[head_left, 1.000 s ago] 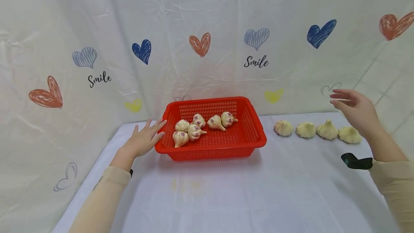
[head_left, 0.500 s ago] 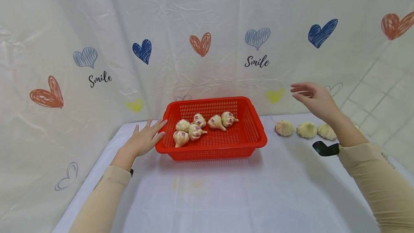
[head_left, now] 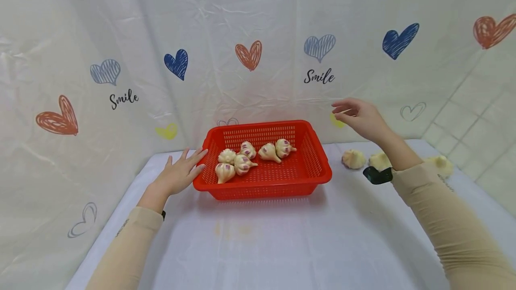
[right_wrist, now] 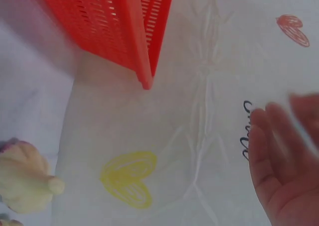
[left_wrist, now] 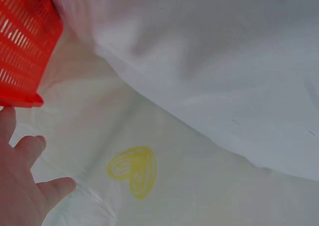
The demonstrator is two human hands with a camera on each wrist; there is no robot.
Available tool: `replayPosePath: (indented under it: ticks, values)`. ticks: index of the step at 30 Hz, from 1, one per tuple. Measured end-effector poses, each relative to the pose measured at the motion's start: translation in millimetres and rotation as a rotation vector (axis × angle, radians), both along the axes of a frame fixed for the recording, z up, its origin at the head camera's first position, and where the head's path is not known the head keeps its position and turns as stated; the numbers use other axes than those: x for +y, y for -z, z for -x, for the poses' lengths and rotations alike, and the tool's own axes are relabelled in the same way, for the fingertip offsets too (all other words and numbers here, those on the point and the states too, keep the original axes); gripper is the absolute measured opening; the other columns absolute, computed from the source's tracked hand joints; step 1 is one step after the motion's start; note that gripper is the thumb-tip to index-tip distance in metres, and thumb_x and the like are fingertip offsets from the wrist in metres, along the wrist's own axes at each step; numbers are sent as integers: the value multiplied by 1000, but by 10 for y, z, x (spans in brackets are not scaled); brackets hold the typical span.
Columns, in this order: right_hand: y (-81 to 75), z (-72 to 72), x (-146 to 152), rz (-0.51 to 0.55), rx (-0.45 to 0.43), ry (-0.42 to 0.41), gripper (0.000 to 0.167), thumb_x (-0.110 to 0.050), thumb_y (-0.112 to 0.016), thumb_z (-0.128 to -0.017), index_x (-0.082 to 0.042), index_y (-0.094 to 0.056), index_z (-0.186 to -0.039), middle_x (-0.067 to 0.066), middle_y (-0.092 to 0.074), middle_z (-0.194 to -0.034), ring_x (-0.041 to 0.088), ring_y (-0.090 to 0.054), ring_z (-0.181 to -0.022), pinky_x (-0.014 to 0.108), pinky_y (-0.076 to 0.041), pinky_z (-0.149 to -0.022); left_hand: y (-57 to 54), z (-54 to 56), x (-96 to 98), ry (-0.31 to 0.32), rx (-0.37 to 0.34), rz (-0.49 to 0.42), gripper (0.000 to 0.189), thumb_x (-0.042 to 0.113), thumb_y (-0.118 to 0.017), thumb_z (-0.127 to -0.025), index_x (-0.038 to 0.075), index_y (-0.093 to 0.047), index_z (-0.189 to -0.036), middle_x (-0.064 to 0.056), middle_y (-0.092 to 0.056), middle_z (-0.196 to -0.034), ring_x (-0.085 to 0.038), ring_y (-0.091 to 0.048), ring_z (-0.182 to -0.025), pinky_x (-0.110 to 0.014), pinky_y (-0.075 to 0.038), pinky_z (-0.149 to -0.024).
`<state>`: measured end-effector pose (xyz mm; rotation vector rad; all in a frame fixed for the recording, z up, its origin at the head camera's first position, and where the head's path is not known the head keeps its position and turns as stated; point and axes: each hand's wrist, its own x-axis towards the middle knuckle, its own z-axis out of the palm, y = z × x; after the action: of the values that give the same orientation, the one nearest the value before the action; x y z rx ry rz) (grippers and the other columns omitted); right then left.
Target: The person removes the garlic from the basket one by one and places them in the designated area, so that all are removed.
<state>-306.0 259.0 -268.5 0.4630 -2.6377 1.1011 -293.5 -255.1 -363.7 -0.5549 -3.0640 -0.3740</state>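
My left hand (head_left: 177, 176) lies with spread fingers against the left rim of a red perforated basket (head_left: 262, 187). In the left wrist view, a fingertip of that hand (left_wrist: 20, 176) touches the rim. Several garlic bulbs (head_left: 242, 164) with purple marks lie inside, mostly toward the left and the back. My right hand (head_left: 363, 120) is raised over the table right of the basket, fingers loosely bent, and the right wrist view shows no object in it. Below it, garlic bulbs stand in a row, among them a left one (head_left: 353, 159) and a right one (head_left: 442, 165); my forearm covers part of the row.
A white cloth (head_left: 258, 249) covers the table. Behind it hangs a pale sheet (head_left: 282, 12) printed with hearts and "Smile" words, close to the basket's back. A dark band (head_left: 378, 175) sits at my right wrist.
My right hand has moved left from above the right end of the garlic row toward the basket. My left hand and the basket have stayed put.
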Motion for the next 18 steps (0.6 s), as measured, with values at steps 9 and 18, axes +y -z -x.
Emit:
replayPosePath:
  ticks: [9, 18]
  values:
    - [4, 231, -373, -5, -63, -42, 43, -20, -60, -103, -2, -57, -142, 24, -63, -131, 38, -66, -110, 50, -56, -95, -8, -15, -4, -15, -15, 0, 63, 47, -39, -109, 20, -26, -164, -10, -21, -169, -48, -5, -153, -77, 5, -112]
    - [74, 508, -714, 21, -124, -47, 39, -12, -56, -103, 3, -57, -139, 28, -62, -131, 42, -64, -112, 52, -54, -97, -19, -3, 6, -3, -7, 2, 63, 46, -40, -109, 20, -27, -164, -10, -22, -169, -48, -6, -153, -78, 5, -112]
